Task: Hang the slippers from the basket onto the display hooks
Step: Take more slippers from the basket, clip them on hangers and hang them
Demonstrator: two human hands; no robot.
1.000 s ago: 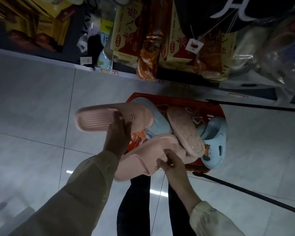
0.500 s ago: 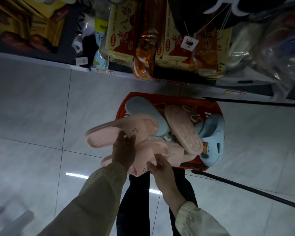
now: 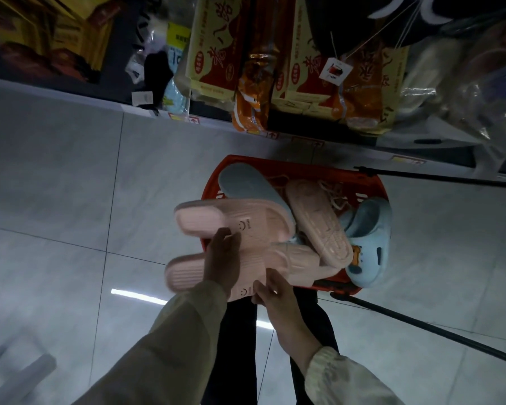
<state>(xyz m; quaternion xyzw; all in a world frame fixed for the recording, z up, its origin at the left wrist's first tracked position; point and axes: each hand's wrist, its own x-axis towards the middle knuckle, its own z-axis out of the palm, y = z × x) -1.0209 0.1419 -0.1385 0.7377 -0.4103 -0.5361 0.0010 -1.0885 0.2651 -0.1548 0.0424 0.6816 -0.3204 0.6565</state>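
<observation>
A red basket [image 3: 275, 164] stands on the tiled floor below me, with several slippers in it. My left hand [image 3: 222, 260] grips a pink slipper [image 3: 214, 220] by its strap, above the basket's left rim. Just under it lies a second pink slipper [image 3: 184, 271], and my right hand [image 3: 278, 293] pinches its near edge beside a smiley mark. The two pink slippers lie side by side, nearly touching. Inside the basket rest a grey-blue slipper [image 3: 243, 182], a pink slipper sole-up [image 3: 316, 220] and a light blue clog [image 3: 368, 244]. No display hook is visible.
A low shelf [image 3: 304, 83] of yellow and orange packets runs along the far side of the floor. Clear-wrapped goods [image 3: 465, 83] hang at the upper right. Two black rods [image 3: 438, 176] [image 3: 421, 325] cross the floor to the right of the basket. My dark trouser legs [image 3: 240, 346] are below it.
My left hand has brought its pink slipper right and down, beside the second one. My right hand has drawn the second slipper left, off the pile. The view shifted slightly.
</observation>
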